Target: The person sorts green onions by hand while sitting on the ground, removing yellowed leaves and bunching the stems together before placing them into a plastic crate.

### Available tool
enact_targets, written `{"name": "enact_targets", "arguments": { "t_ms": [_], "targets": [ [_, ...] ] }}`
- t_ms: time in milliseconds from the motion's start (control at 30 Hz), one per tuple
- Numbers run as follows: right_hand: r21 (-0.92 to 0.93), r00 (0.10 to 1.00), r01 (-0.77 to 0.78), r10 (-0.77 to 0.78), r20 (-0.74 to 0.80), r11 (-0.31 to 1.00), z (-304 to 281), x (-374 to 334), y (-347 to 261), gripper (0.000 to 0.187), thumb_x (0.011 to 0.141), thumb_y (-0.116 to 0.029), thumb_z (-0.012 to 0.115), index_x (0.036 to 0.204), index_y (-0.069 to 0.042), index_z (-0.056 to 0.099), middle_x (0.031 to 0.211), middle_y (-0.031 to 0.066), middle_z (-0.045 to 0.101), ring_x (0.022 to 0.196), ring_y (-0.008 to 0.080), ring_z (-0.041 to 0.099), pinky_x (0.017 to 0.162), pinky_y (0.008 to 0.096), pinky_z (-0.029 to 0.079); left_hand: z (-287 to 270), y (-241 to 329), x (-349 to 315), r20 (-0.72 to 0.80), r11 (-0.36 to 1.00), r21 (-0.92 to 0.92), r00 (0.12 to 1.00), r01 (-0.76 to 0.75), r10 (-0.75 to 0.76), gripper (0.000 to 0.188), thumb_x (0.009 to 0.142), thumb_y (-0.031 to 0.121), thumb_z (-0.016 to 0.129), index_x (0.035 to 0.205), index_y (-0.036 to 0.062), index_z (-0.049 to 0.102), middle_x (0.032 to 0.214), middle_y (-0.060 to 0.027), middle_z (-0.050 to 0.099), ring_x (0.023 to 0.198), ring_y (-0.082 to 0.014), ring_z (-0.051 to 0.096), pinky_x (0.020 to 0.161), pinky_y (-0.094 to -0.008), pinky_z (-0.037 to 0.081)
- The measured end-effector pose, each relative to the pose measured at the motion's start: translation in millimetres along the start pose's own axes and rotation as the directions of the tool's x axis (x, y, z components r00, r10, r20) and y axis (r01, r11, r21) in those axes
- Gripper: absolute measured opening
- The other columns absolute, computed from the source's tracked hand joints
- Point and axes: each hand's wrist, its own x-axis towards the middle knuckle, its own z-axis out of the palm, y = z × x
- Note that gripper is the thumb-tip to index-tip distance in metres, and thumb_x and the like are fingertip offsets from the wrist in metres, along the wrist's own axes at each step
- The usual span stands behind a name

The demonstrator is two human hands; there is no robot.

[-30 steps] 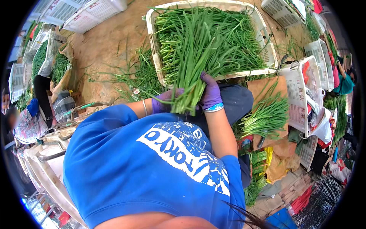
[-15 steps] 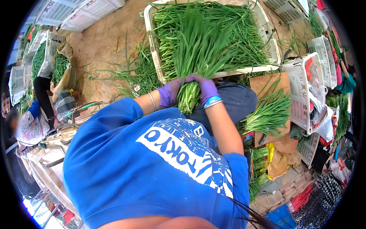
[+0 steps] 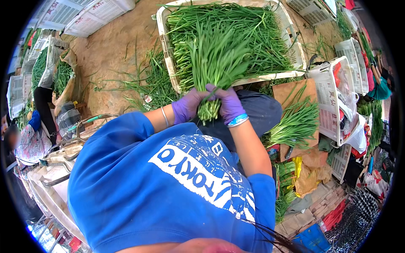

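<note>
A thick bunch of garlic chives [image 3: 215, 63] stands between my purple-gloved hands, leaves pointing away and pale cut ends toward me. My left hand [image 3: 186, 105] closes round its left side near the base. From the right, my right hand [image 3: 231, 103] wraps the same stems, its thumb over the front. The leaves spread over a white plastic crate [image 3: 166, 46] filled with more chives lying flat. Whether a tie goes round the stems is hidden by my fingers.
Chives [image 3: 291, 126] lie on a brown board [image 3: 308, 86] to the right. Loose chives [image 3: 156, 82] are strewn on the ground left of the crate. A white crate [image 3: 331, 99] with bags stands farther right. At the left a person in a floral top [image 3: 31, 145] sits beside metal frames [image 3: 84, 130].
Both hands have shifted slightly, and the bunch's leaves have dropped lower and nearer to me. Fewer stem ends stick out below my hands. My grip stays on the bunch.
</note>
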Motion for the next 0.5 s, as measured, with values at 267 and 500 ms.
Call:
{"name": "enact_targets", "arguments": {
  "t_ms": [267,500],
  "targets": [
    [0.003,0.993,-0.087,0.087,-0.084,0.996,2.9,4.8,11.7,0.035,0.073,-0.016,0.065,0.102,0.001,0.056,0.096,0.0087,0.059,0.097,0.0166,0.051,0.088,0.0301,0.037,-3.4,4.6,5.2,-0.063,0.985,-0.172,0.998,-0.028,0.017,0.034,0.070,0.008,0.057,0.102,0.0035,0.050,0.091,-0.0049,0.056,0.083,-0.0161,0.055,0.071,-0.0315,0.048],
    [0.213,0.935,-0.332,0.351,-0.057,0.919,-10.0,-1.4,29.1,0.022,0.081,-0.020,0.057,0.093,-0.001,0.059,0.084,0.0089,0.060,0.070,0.0195,0.058,0.069,0.0305,0.046,-21.2,4.9,2.2,0.038,0.919,-0.240,0.949,0.313,-0.313,0.026,0.079,0.017,0.058,0.100,0.0043,0.053,0.086,-0.0070,0.061,0.074,-0.0170,0.060,0.068,-0.0317,0.050]
  ]
}}
